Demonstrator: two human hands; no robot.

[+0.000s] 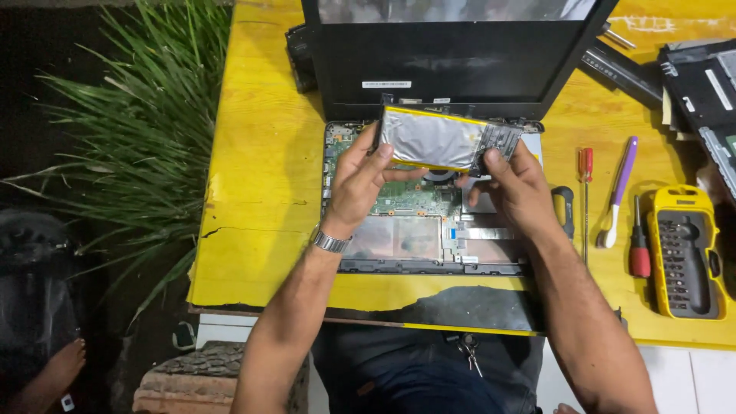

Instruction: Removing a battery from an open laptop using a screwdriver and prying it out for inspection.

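A flat silver battery pack with yellow edging is held up above an opened laptop. My left hand grips its left end, thumb on top, and a metal watch sits on that wrist. My right hand holds the right end, where a dark label shows. Below the hands, the laptop's base lies uncovered, with a green circuit board and silver shielding visible. The dark screen stands upright behind the battery.
The yellow table has a chipped front edge. Right of the laptop lie a red-handled screwdriver, a purple-and-white pry tool, a smaller red screwdriver and a yellow bit case. Dark laptop parts lie far right. A green plant stands left.
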